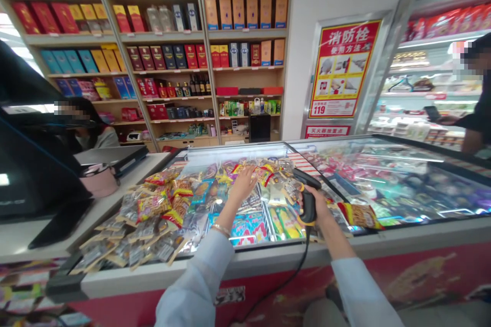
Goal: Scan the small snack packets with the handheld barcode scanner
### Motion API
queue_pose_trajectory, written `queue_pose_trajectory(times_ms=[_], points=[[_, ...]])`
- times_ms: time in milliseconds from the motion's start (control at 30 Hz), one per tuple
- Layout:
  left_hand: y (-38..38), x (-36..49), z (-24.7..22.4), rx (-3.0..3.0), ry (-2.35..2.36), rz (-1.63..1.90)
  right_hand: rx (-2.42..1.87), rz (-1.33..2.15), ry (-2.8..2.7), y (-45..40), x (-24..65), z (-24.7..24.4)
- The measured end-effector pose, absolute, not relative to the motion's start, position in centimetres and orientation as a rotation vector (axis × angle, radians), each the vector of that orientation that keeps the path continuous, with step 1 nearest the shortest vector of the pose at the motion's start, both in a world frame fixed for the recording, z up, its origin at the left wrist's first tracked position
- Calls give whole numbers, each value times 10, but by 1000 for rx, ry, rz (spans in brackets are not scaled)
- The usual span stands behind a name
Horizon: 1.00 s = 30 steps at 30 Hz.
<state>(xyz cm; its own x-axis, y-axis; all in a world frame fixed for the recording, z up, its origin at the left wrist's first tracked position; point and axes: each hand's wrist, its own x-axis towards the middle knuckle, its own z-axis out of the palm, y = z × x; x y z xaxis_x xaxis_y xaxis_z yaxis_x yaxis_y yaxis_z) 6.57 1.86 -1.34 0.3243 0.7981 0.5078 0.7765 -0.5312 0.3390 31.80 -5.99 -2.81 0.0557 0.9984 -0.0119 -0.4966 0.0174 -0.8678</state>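
Note:
In the head view my right hand (320, 205) is wrapped around the grip of a black barcode scanner (308, 209), whose cable hangs down over the freezer's front. My left hand (245, 182) reaches forward with its fingers stretched out, at a red and yellow snack packet (264, 174) on the glass top. The hand partly covers the packets there, so I cannot tell whether it touches this one. A pile of similar snack packets (154, 205) and small clear packs with wooden sticks (143, 250) lies to the left. Another snack packet (360, 215) is at the right.
The chest freezer (268, 255) holds frozen goods under its glass. At left are a counter (134, 184), a pink container (98, 180) and a dark monitor (34, 163), with a person behind. Another person (479, 97) stands at right. Shelves of boxes (166, 59) line the back.

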Motion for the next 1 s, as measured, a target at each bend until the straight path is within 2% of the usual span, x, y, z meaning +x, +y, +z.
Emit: queue_pose_trajectory(times_ms=[433, 767, 1000], points=[[81, 90, -42, 2553, 1419, 578, -907, 1256, -702, -51, 325, -44], [71, 99, -39, 2476, 1506, 559, -914, 1290, -646, -54, 324, -41], [63, 102, -35, 2278, 1501, 680, -894, 1297, -668, -53, 325, -44]])
